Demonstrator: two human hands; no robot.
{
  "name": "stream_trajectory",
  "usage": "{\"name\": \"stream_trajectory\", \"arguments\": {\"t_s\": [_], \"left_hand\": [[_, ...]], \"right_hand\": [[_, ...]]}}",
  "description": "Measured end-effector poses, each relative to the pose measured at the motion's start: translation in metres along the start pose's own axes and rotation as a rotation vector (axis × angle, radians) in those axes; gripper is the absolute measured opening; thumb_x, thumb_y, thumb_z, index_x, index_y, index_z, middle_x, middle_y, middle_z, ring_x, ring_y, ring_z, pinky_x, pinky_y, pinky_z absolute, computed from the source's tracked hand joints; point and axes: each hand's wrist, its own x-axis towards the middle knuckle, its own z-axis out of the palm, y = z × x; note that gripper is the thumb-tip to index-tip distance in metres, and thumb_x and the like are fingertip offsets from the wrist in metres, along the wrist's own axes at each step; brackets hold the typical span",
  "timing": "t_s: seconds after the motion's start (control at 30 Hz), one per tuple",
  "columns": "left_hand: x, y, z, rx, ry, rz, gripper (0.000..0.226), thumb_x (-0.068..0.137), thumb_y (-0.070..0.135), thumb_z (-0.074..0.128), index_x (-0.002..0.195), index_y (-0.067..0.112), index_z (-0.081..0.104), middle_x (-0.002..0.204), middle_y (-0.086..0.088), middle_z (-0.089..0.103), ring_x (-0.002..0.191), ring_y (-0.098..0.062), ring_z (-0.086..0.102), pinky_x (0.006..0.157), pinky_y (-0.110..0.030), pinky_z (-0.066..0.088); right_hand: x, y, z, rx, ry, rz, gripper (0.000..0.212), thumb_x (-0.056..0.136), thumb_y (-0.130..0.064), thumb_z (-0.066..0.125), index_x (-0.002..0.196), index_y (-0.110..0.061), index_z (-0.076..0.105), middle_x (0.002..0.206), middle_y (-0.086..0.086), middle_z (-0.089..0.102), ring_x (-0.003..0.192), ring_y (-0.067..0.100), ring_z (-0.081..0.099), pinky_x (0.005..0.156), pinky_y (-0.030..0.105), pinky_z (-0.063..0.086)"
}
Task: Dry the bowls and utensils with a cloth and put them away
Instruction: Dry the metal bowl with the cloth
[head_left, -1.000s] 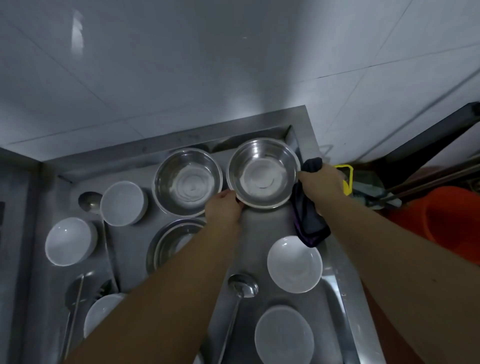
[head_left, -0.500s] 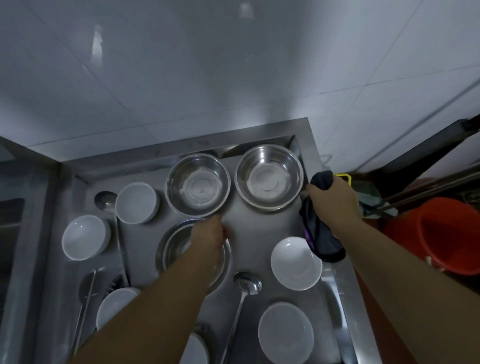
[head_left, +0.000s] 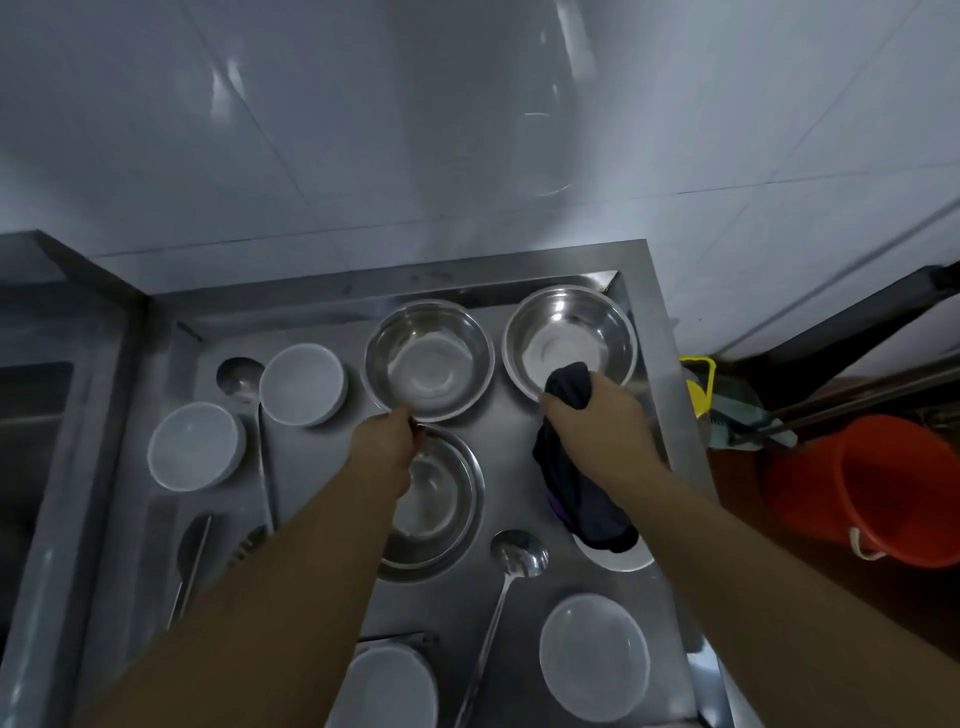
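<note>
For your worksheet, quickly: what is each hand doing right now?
Left hand: grips the near rim of a steel bowl.
Right hand: holds the dark cloth.

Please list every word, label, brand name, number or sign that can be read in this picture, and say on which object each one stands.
None: no readable text, number or sign appears anywhere.
The round stainless steel bowls, white ceramic bowls, orange plastic bucket and dark cloth in the right hand show no visible markings.
The yellow item beside the counter is too blurred to tell.
</note>
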Motion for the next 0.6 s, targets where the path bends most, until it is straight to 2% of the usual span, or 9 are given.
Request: {"name": "stream_trajectory", "arguments": {"t_s": [0.07,0.17,0.3,0.4,0.47,0.53,0.6], "left_hand": [[-0.009,0.001,-0.007,-0.071,-0.012,-0.009,0.016,0.093,0.013,0.072,0.079,0.006,0.068,0.071,-0.01,0.07,0.07,-0.02,0.07,0.076,-0.034,0.061],[-0.034,0.009,-0.02,-0.201,-0.051,0.009,0.011,0.096,0.01,0.07,0.087,0.004,0.069,0.073,-0.009,0.072,0.064,-0.018,0.075,0.062,-0.029,0.062],[-0.076,0.017,-0.054,-0.282,-0.136,-0.012,0.009,0.1,0.01,0.066,0.105,0.003,0.07,0.084,-0.014,0.079,0.075,-0.026,0.078,0.072,-0.039,0.064],[-0.111,0.02,-0.089,-0.303,-0.207,0.005,0.009,0.103,0.013,0.064,0.106,0.006,0.068,0.081,-0.01,0.08,0.08,-0.026,0.077,0.069,-0.04,0.062],[-0.133,0.024,-0.115,-0.301,-0.266,0.042,0.01,0.103,0.014,0.063,0.103,0.005,0.067,0.081,-0.01,0.079,0.078,-0.027,0.078,0.07,-0.042,0.065],[-0.153,0.028,-0.144,-0.295,-0.339,0.077,0.013,0.102,0.014,0.063,0.108,0.004,0.068,0.085,-0.012,0.079,0.078,-0.026,0.079,0.078,-0.048,0.067],[-0.173,0.031,-0.172,-0.28,-0.407,0.087,0.02,0.102,0.014,0.064,0.116,0.002,0.069,0.088,-0.012,0.08,0.086,-0.027,0.078,0.092,-0.054,0.063]], "right_hand": [[-0.012,-0.006,0.004,0.02,-0.022,0.004,0.026,0.088,-0.05,0.066,0.085,-0.026,0.057,0.084,-0.006,0.064,0.078,0.009,0.061,0.059,0.027,0.041],[-0.029,-0.021,0.006,0.096,-0.036,0.0,0.031,0.086,-0.06,0.064,0.092,-0.03,0.059,0.088,-0.01,0.066,0.082,0.004,0.061,0.064,0.026,0.042],[-0.056,-0.05,0.008,0.208,-0.077,-0.015,0.033,0.085,-0.066,0.063,0.097,-0.037,0.056,0.096,-0.014,0.066,0.089,0.003,0.062,0.068,0.024,0.044],[-0.083,-0.076,0.01,0.329,-0.087,-0.028,0.038,0.079,-0.072,0.058,0.098,-0.04,0.058,0.097,-0.012,0.068,0.092,0.006,0.065,0.071,0.027,0.048],[-0.101,-0.094,0.012,0.433,-0.114,0.009,0.034,0.075,-0.068,0.054,0.091,-0.039,0.061,0.098,-0.005,0.071,0.098,0.017,0.068,0.082,0.04,0.055],[-0.121,-0.115,0.014,0.535,-0.17,0.064,0.028,0.077,-0.054,0.051,0.086,-0.03,0.061,0.097,0.002,0.068,0.098,0.026,0.065,0.091,0.05,0.053],[-0.141,-0.134,0.017,0.539,-0.189,0.018,0.023,0.079,-0.043,0.049,0.089,-0.026,0.062,0.095,0.004,0.065,0.094,0.028,0.062,0.085,0.047,0.051]]}}
